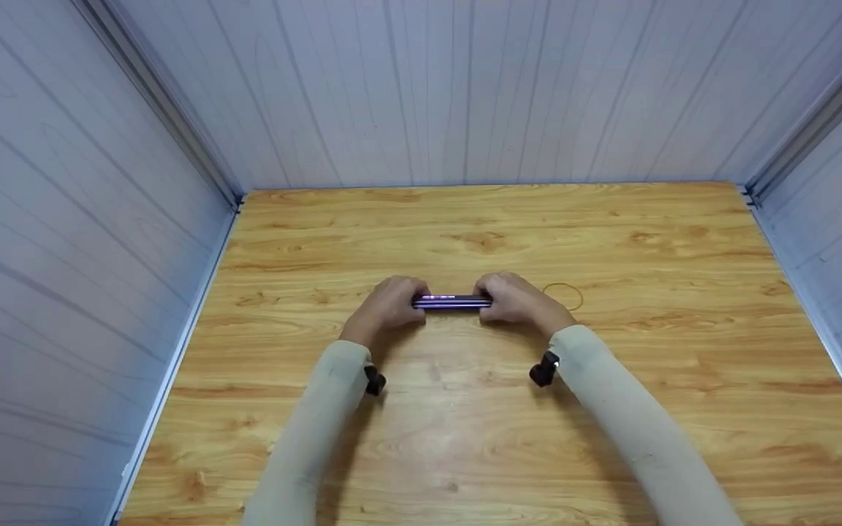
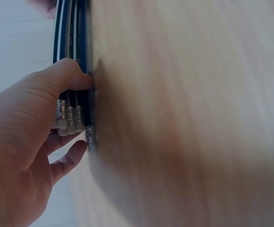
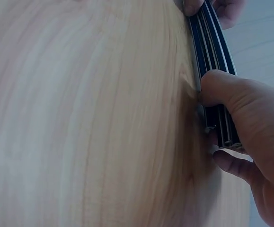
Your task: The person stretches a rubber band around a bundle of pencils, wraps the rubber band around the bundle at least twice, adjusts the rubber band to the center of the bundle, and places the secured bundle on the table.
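Observation:
A bundle of dark pencils (image 1: 452, 302) lies crosswise in front of me, low at the wooden tabletop, with a hand at each end. My left hand (image 1: 397, 301) grips the left end, thumb across the near side; silver ferrules with pale erasers (image 2: 70, 127) stick out past that thumb in the left wrist view. One ferrule (image 2: 90, 136) sits offset from the others, lower and nearer the wood. At the opposite end my right hand (image 1: 512, 298) holds the bundle between thumb and fingers. Flat, unsharpened pencil ends (image 3: 226, 143) show below its thumb in the right wrist view.
A thin yellowish rubber band (image 1: 563, 296) lies on the wooden table (image 1: 465, 438) just right of my right hand. Pale panel walls (image 1: 435, 95) enclose the table at the back and both sides. A small black wrist mount (image 1: 544, 370) hangs at each sleeve.

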`<state>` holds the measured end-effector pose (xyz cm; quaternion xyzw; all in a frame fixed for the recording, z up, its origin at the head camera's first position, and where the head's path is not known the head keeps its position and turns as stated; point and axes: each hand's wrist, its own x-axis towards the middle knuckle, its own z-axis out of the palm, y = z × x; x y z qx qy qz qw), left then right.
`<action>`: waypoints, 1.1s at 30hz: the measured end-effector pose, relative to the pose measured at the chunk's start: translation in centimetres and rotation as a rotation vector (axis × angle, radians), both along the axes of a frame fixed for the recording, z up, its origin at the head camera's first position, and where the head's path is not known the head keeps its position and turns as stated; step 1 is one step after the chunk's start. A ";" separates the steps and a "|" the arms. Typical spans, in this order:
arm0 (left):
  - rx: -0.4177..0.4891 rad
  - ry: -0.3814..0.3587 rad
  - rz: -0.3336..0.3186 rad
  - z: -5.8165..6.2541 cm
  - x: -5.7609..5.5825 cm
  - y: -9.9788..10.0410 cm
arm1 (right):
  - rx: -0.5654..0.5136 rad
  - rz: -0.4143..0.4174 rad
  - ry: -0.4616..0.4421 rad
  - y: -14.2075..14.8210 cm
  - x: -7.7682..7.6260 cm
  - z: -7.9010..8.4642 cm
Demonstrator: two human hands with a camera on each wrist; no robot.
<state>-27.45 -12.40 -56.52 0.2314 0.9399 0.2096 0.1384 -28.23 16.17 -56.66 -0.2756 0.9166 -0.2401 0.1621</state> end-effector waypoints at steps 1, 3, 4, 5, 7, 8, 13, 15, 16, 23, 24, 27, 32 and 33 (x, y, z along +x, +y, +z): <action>-0.013 0.008 -0.003 1.0 0.4 0.2 | 0.002 0.003 0.004 -0.1 0.3 0.8; -0.012 0.020 -0.004 1.9 0.4 0.2 | -0.008 -0.008 0.004 0.0 0.3 1.6; -0.001 0.015 0.004 2.4 0.4 0.2 | -0.013 -0.013 0.011 0.1 0.3 2.1; 0.010 0.012 0.012 2.9 0.3 0.2 | -0.021 -0.018 0.017 0.1 0.2 2.6; 0.021 0.030 0.008 4.0 0.1 0.2 | -0.036 -0.024 0.036 0.2 0.0 3.6; 0.016 0.044 0.000 4.5 -0.1 0.3 | -0.040 -0.023 0.050 0.3 -0.1 4.1; -0.069 0.142 -0.079 6.0 -0.5 0.6 | -0.044 0.028 0.118 0.4 -0.5 5.5; -0.083 0.154 -0.095 6.2 -0.5 0.7 | -0.049 0.045 0.134 0.4 -0.5 5.8; -0.081 0.157 -0.098 6.3 -0.5 0.7 | -0.052 0.052 0.143 0.4 -0.4 6.0; -0.061 0.144 -0.114 6.2 0.0 1.0 | -0.081 0.059 0.185 0.5 0.3 6.7; -0.062 0.137 -0.120 6.1 0.1 1.0 | -0.083 0.058 0.185 0.5 0.3 6.8; -0.057 0.127 -0.139 6.1 0.2 1.1 | -0.089 0.053 0.188 0.6 0.4 7.0; -0.034 0.169 -0.165 6.4 0.2 1.2 | -0.096 0.042 0.192 0.9 0.6 7.4; -0.030 0.180 -0.170 6.4 0.2 1.2 | -0.098 0.044 0.193 0.9 0.6 7.4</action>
